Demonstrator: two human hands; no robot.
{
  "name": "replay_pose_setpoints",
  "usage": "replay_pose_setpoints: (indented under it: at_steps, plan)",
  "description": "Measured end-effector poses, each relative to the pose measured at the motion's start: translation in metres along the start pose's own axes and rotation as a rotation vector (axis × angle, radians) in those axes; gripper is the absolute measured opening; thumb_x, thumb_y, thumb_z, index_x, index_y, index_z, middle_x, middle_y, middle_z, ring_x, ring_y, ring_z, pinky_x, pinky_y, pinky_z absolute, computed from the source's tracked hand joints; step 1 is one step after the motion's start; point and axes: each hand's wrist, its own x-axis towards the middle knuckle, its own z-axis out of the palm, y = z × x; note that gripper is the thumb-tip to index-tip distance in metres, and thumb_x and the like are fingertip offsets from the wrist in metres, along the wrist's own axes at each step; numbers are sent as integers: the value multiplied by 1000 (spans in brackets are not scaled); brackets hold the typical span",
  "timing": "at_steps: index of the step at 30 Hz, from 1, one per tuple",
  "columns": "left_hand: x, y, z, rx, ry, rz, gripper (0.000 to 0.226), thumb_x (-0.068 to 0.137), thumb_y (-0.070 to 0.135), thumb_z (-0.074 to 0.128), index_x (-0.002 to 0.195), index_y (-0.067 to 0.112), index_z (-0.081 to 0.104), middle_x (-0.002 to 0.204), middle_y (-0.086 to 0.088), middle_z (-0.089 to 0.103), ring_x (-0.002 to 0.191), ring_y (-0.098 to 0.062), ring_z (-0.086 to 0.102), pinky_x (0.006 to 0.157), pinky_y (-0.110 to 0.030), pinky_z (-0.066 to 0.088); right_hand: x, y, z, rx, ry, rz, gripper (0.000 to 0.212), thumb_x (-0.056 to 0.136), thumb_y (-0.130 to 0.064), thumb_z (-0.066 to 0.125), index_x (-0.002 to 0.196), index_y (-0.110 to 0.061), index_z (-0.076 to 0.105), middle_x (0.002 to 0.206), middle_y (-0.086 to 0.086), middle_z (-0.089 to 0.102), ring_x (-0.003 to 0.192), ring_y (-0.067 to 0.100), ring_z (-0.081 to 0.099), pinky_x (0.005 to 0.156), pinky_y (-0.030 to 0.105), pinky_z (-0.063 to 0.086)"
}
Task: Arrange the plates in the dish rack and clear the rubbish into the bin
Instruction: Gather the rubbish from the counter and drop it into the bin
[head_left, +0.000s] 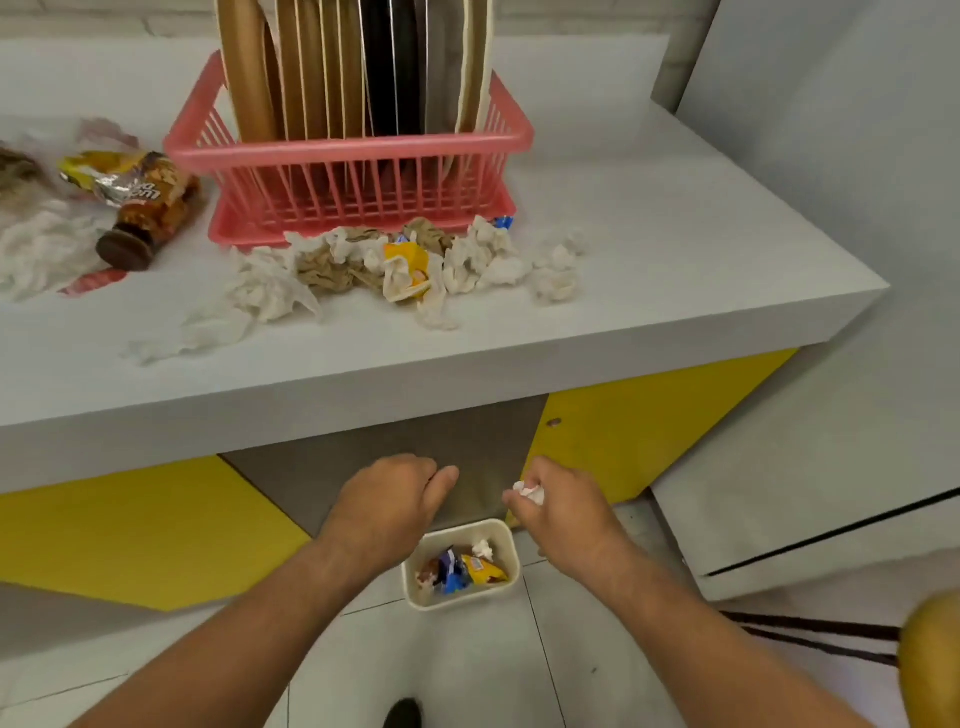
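Nearest, the left hand (387, 506) hangs loosely curled with nothing showing in it, the bin (506, 535) sits on the floor just below, the right hand (561, 506) pinches a tissue wad (530, 492) above it, and up on the counter (675, 234) plates (353, 67) stand upright in the rack (353, 171), rubbish (415, 260) heaped against its front.

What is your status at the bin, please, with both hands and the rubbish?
Left hand open, empty. Right hand pinching crumpled tissue above the bin. Plates stand in the rack; tissues and wrappers on the counter.
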Motion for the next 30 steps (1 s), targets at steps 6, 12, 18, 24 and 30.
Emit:
replay_pose_setpoints:
  at_steps: [6, 12, 18, 24, 30]
  plan:
    - [-3, -55, 99, 22, -176, -35, 37, 98, 47, 33, 72, 25, 47, 78, 1, 59, 75, -19, 55, 67, -34, 46, 9, 77, 87, 84, -70, 166, 21, 93, -23, 53, 77, -34, 43, 79, 8, 58, 55, 20, 57, 41, 28, 47]
    - [-27, -127, 227, -1, -222, -45, 31, 100, 37, 35, 73, 23, 44, 77, -1, 59, 68, -19, 54, 60, -32, 39, 41, 154, 211, -303, -87, 78, 43, 96, -54, 36, 89, -21, 63, 87, 8, 68, 80, 28, 61, 64, 30, 41]
    - [-54, -201, 321, -7, -263, -146, 39, 97, 43, 33, 62, 27, 28, 63, 4, 40, 59, -14, 39, 58, -30, 31, 101, 207, 343, -379, -157, -51, 33, 97, -39, 39, 91, -17, 64, 94, 10, 68, 91, 31, 62, 68, 30, 41]
    - [-53, -247, 367, -57, -219, -179, 38, 96, 39, 40, 61, 25, 32, 59, 3, 42, 56, -15, 41, 55, -33, 32, 145, 241, 425, -236, -507, -86, 53, 87, -40, 58, 134, -22, 43, 134, 5, 50, 120, 28, 48, 95, 31, 36]
    - [2, -237, 410, -44, -217, -138, 32, 97, 38, 38, 67, 26, 38, 72, 5, 46, 70, -20, 50, 62, -33, 39, 137, 272, 393, -190, -354, -119, 31, 90, -23, 57, 120, -19, 59, 123, 3, 58, 112, 24, 53, 93, 29, 40]
